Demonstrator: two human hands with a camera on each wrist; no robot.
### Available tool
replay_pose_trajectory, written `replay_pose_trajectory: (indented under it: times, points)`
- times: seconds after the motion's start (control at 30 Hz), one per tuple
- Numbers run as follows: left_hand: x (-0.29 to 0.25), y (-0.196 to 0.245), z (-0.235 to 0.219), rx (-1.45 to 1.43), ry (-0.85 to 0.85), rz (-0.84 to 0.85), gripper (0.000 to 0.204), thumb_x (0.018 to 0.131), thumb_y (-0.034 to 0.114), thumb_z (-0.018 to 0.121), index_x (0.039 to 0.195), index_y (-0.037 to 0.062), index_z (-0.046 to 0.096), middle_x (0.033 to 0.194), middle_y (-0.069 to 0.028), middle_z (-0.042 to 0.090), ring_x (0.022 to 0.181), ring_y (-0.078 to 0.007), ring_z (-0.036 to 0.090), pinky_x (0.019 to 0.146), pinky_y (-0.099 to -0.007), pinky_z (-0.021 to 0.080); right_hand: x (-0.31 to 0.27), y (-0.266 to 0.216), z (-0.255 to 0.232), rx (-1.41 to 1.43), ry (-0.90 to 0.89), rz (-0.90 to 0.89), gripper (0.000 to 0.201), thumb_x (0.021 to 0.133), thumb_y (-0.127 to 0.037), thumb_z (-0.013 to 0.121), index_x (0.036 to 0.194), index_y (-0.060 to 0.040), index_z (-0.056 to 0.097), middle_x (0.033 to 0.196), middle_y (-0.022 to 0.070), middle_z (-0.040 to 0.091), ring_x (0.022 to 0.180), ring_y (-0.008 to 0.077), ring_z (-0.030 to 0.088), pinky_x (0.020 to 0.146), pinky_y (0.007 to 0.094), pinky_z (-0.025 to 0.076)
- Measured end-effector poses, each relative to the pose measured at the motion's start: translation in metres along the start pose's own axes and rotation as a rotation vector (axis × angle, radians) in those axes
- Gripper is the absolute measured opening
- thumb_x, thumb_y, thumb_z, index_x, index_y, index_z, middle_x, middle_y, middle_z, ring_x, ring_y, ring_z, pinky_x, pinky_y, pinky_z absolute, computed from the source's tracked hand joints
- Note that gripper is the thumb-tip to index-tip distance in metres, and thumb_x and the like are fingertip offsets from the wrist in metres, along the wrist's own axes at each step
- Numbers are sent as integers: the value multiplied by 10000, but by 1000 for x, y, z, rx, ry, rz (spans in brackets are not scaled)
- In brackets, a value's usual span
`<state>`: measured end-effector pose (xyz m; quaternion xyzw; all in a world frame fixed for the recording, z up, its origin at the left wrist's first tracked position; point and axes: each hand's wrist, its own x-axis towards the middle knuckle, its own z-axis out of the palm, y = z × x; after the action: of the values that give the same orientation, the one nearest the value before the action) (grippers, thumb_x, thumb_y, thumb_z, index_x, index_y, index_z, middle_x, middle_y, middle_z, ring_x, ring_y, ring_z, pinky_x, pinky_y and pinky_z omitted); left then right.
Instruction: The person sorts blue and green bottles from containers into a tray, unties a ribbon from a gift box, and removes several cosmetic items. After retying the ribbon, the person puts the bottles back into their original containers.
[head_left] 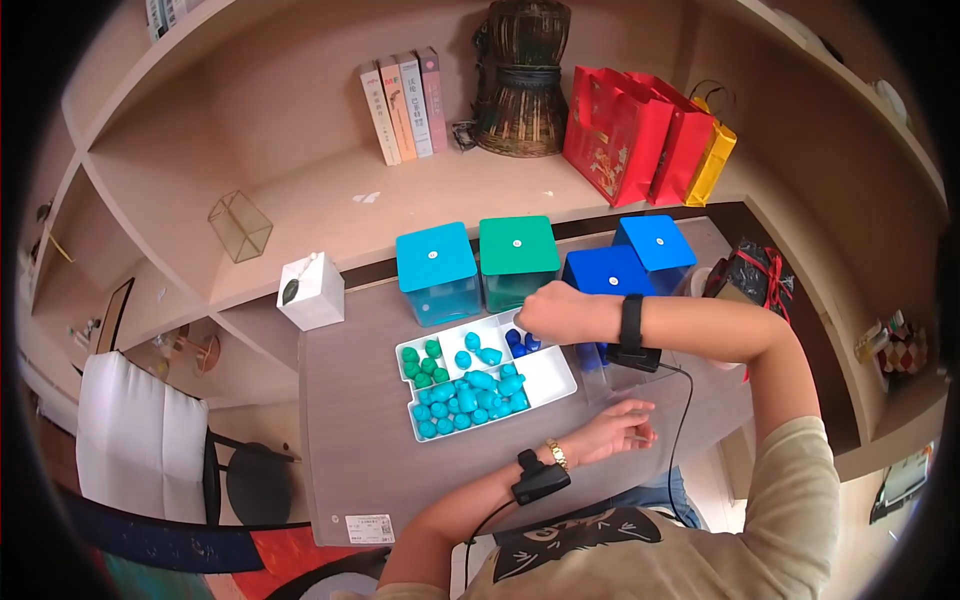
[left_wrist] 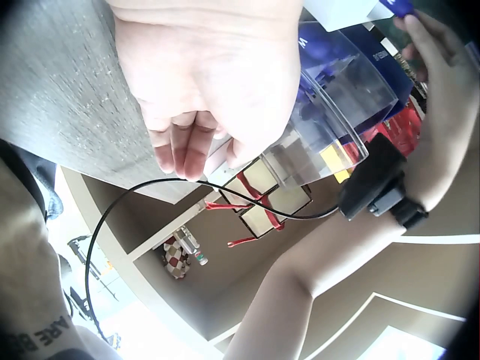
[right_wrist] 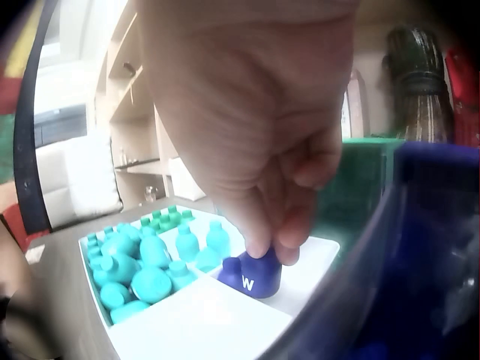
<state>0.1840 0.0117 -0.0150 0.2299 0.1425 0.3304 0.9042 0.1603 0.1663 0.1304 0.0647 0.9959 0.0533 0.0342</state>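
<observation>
— While the right hand (head_left: 565, 313) reaches into the white tray (head_left: 550, 380), which step is in hand?

— By judgement, sorting of the dark blue pieces. Thumb and finger pinch one dark blue piece (right_wrist: 264, 276) at its top; it sits in the tray's far right-hand compartment, beside another of its colour. Whether it is being set down or picked up cannot be told

— State of the left hand (head_left: 608, 432)?

— Unloaded: fingers relaxed, nothing grasped

— What does the next move call for?

— If placing, part the fingertips and raise the hand straight up, so that the neighbouring piece is not tipped

— Which markings are legible?

— A white "W" on the dark blue piece under the fingertips, and "ARE" on the shirt (left_wrist: 39, 340), the following letters unclear. Print on the table sticker (head_left: 368, 529) and book spines (head_left: 402, 108) is too small to read reliably
</observation>
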Motion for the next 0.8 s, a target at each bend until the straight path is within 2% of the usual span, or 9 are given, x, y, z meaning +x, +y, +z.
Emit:
replay_pose_trajectory:
  times: [0.13,0.27,0.3,0.4,0.57,0.8]
  points:
    - [-1,2,4,9,40,-18,419,1074,168,540,1459,59,417,1062,-107,646,1111,-241,655,1026,-410,523,-20,-5,-45,61,6,92,231,818,-251,787,837,-30,721,726,177,697,747,385,716,639,458,563]
    - [-4,5,7,12,59,-29,426,1071,158,542,1467,62,419,1063,-112,654,1129,-253,653,1035,-417,519,-63,-14,-83,100,65,125,237,839,-250,783,909,-37,708,710,170,681,719,373,701,603,456,534]
    - [-4,4,7,10,58,-28,431,1069,157,546,1469,64,417,1068,-116,656,1132,-256,654,1036,-419,519,-75,-17,-91,117,46,158,236,809,-219,784,857,-6,694,741,194,694,762,391,715,635,482,553]
    - [-4,4,6,-10,52,-25,445,1064,154,554,1476,68,409,1081,-127,662,1137,-264,657,1039,-426,518,-114,-20,-99,70,33,166,207,801,-200,781,847,-16,696,730,185,694,733,375,716,610,467,551]
    - [-5,4,6,-25,62,-25,483,1062,148,555,1500,75,367,1105,-144,660,1140,-269,653,1046,-439,514,-149,-20,-70,34,-19,187,150,777,-151,761,845,-27,708,714,157,701,695,342,722,585,425,560]
    - [-7,7,7,-8,57,-24,499,1070,145,534,1521,69,336,1124,-151,651,1139,-263,646,1047,-431,514,-148,-6,-11,-98,-85,131,170,717,-72,716,883,-37,723,722,131,718,708,306,739,582,405,564]
